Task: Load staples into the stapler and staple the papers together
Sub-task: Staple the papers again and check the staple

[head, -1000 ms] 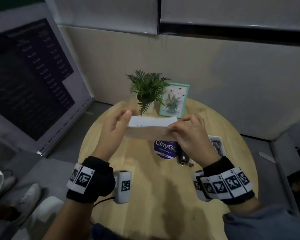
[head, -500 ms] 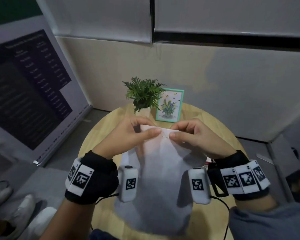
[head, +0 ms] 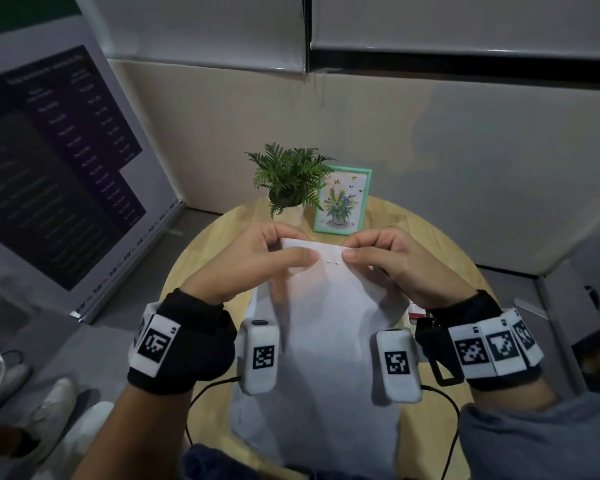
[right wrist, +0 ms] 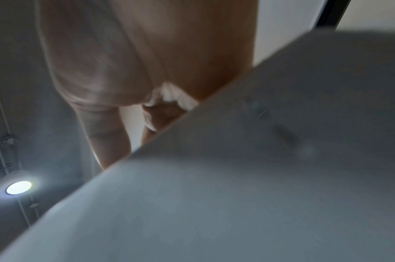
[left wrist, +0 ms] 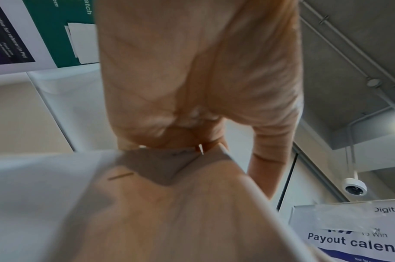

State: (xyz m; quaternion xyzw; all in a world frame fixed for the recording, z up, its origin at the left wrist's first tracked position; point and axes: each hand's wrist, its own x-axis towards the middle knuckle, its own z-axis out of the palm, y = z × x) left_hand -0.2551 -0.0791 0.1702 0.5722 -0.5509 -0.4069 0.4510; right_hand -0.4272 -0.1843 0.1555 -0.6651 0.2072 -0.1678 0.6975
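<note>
While both hands hold them up, the papers are the landmark for every place below.

Papers (head: 326, 341): white sheets lifted above the round wooden table (head: 201, 271), top edge farthest from the person, the rest hanging down toward the lap.
Staple (head: 333, 261): two small pale marks near the papers' top edge, between the two thumbs; from the left wrist view it shows as a thin straight bar (left wrist: 121, 176) on the sheet's other face.
Left hand (head: 253, 265): at the papers' top left; thumb flat on the near face, fingers curled behind, pinching the sheets.
Right hand (head: 399, 261): at the papers' top right; thumb pressed on the near face, fingers curled behind, also pinching the sheets.
Stapler: cannot tell where it is; the papers cover the middle of the table.
Potted plant (head: 288, 181): beyond the papers' top edge, on the table's far side.
Framed picture (head: 343, 202): just right of the plant, standing upright beyond the papers.
Poster board (head: 49, 161): well left of the papers, leaning against the wall.
</note>
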